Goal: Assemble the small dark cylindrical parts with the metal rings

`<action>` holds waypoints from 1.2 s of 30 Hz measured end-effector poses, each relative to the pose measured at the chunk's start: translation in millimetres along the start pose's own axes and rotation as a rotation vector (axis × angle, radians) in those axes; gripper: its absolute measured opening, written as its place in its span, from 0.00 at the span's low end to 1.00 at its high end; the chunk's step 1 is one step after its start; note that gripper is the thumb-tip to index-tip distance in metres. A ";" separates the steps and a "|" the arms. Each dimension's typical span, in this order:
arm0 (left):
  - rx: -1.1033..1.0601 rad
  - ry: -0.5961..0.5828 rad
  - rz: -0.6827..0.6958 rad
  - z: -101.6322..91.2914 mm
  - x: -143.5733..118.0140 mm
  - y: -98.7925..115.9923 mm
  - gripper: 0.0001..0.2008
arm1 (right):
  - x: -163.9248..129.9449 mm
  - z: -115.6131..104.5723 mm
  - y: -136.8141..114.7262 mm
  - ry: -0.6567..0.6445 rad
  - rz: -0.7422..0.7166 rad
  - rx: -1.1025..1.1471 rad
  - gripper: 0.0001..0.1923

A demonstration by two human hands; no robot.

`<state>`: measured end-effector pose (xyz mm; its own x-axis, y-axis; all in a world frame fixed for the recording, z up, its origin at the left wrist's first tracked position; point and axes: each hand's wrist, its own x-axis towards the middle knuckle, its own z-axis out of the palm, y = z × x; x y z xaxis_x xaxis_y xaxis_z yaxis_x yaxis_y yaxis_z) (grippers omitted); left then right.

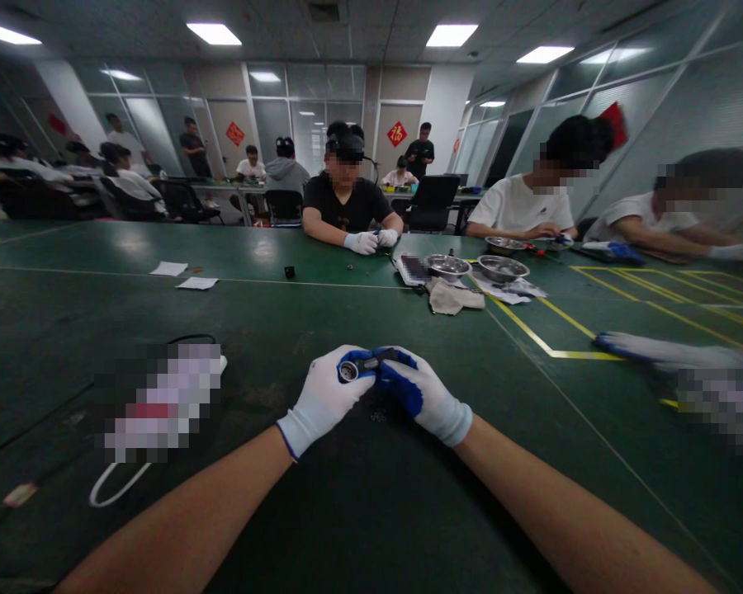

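Note:
Both my hands wear white gloves with blue fingertips and meet over the green table (359,495). My left hand (325,398) grips a small dark part with a round metal end (348,370). My right hand (426,396) pinches the other end of the same part (384,358). A few tiny dark bits (378,416) lie on the table just below my hands.
A blurred object with a white cord (115,488) lies at my left. Metal bowls (449,266), a cloth (451,297) and a small tray sit further back. A gloved co-worker's hand (656,351) rests at right. Other people work across the table. Yellow tape lines (545,342) cross the right side.

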<state>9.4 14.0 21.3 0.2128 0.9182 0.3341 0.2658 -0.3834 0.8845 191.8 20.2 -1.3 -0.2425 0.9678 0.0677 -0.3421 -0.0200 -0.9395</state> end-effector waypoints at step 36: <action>0.142 -0.039 -0.005 -1.0 -1.2 -4.1 0.09 | -1.4 0.2 0.3 0.013 0.159 0.062 0.24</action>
<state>7.1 14.5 17.7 0.2464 0.9168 0.3142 0.3971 -0.3912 0.8302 191.9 18.8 -1.6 -0.2863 0.9544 -0.0846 -0.3558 -0.1879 -0.9155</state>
